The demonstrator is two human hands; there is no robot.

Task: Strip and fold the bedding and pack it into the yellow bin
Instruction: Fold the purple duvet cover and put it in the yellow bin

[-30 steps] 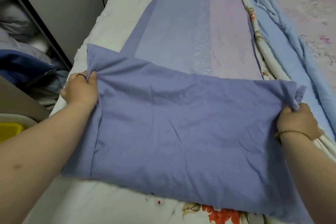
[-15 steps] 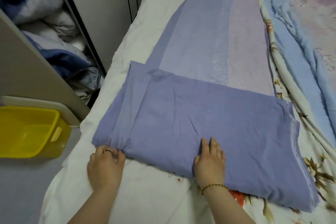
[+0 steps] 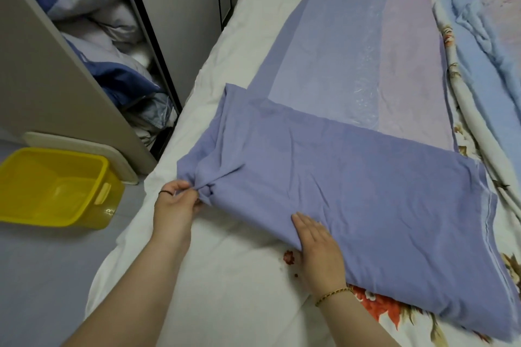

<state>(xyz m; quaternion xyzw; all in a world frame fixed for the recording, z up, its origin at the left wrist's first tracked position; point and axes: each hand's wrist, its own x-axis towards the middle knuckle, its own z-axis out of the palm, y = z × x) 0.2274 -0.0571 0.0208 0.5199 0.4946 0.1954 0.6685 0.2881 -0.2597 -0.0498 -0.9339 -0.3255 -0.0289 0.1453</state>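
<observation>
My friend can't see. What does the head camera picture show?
A person folds a purple sheet on a bed: the left hand pinches its bunched near corner, the right hand lies flat on its near edge. A yellow bin stands on the floor to the left.

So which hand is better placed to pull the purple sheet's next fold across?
Left, most likely. The left hand pinches the bunched near corner of the purple sheet, so it can lift and carry it. The right hand lies flat on the near edge, better suited to anchoring.

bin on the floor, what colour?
Yellow; the bin shows clearly at left in the head view.
</observation>
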